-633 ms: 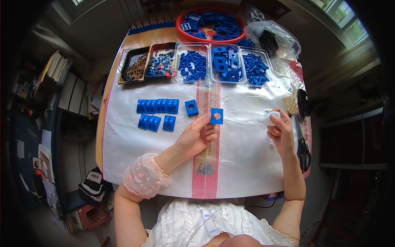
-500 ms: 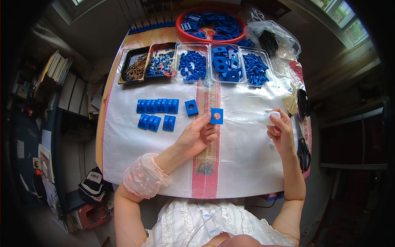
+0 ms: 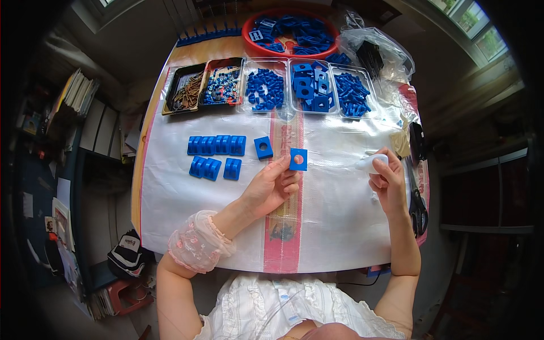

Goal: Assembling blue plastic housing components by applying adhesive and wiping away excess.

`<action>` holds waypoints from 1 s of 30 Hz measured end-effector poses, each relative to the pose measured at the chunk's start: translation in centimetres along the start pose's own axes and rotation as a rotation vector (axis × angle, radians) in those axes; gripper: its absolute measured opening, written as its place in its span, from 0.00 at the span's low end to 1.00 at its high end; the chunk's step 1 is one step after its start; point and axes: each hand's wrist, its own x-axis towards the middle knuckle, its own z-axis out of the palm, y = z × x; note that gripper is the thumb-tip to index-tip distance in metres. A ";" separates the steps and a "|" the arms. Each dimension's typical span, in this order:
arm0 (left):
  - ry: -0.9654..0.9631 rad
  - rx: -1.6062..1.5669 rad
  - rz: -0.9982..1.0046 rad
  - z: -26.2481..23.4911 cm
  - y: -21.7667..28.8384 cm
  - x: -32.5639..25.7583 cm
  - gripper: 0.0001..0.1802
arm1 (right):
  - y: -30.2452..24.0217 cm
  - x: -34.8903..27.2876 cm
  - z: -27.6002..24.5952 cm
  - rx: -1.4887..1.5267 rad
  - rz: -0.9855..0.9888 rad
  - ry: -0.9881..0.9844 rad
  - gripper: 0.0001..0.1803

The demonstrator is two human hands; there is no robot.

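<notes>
Upright between my left thumb and fingers is a square blue plastic block with a round hole; my left hand (image 3: 271, 191) pinches the block (image 3: 304, 165) by its left edge, over the pink stripe of the table cover. Off to the right, my right hand (image 3: 390, 180) is closed around a small white squeeze bottle (image 3: 367, 164), its narrow tip pointing left and away from the block. Another holed blue block (image 3: 260, 141) lies just beyond my left fingers. Left of it, ridged blue pieces (image 3: 217, 145) lie in a far row, with several more (image 3: 205, 169) in a nearer row.
Along the back stand trays of brass-coloured screws (image 3: 188, 93), small nuts (image 3: 223, 85) and blue parts (image 3: 265, 90). Behind them sits a red basin (image 3: 247, 41) of blue pieces. Black-handled scissors (image 3: 418, 212) lie at the right edge, near a clear plastic bag (image 3: 391, 51).
The white bottle in my right hand has tilted slightly. My left hand and its block stay in place.
</notes>
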 end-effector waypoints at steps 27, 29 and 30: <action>-0.010 -0.007 0.002 -0.2 0.0 0.1 0.10 | 0.3 0.2 -0.2 -0.017 -0.008 -0.006 0.08; -0.009 -0.007 0.005 -0.2 -0.1 0.1 0.10 | 0.3 0.2 -0.2 -0.016 -0.009 -0.008 0.08; -0.007 -0.005 0.004 -0.2 -0.1 0.0 0.10 | 0.3 0.2 -0.2 -0.013 -0.008 -0.004 0.08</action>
